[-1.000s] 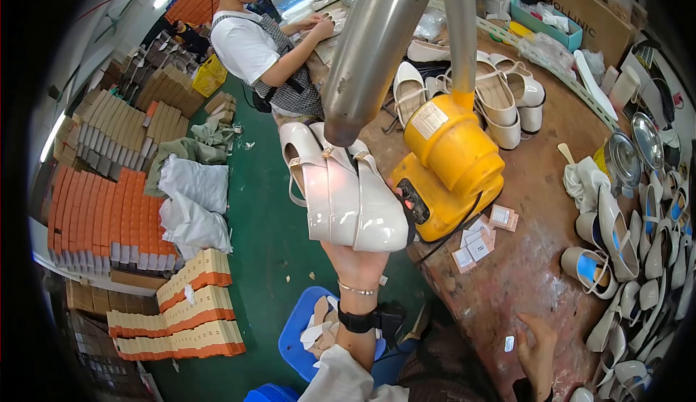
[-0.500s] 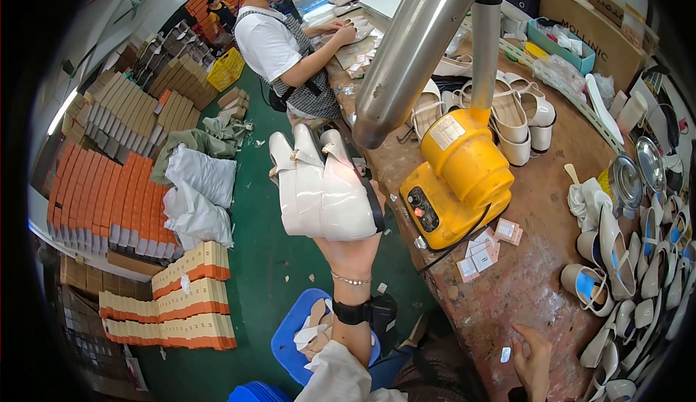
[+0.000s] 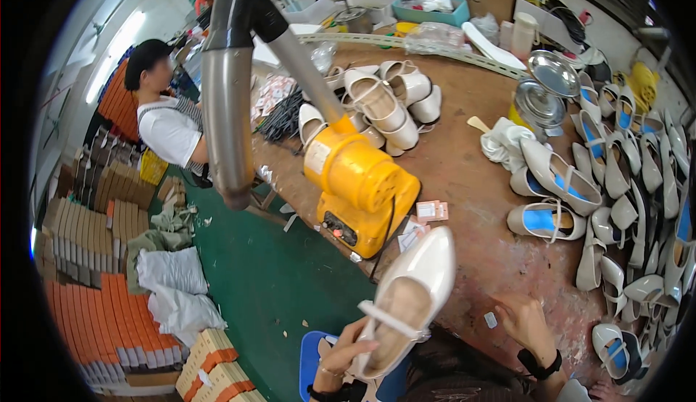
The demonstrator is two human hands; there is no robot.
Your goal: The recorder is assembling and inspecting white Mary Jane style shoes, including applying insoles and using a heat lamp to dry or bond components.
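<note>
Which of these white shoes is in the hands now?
The shoe gripped by the left hand, toe pointing away. The other shoes rest beyond the yellow blower or along the right, unheld.

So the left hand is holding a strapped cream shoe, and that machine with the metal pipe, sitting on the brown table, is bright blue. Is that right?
Not quite: the machine with the metal pipe on the brown table is yellow, not blue, as the head view shows. The left hand is indeed holding a strapped cream shoe.
</note>
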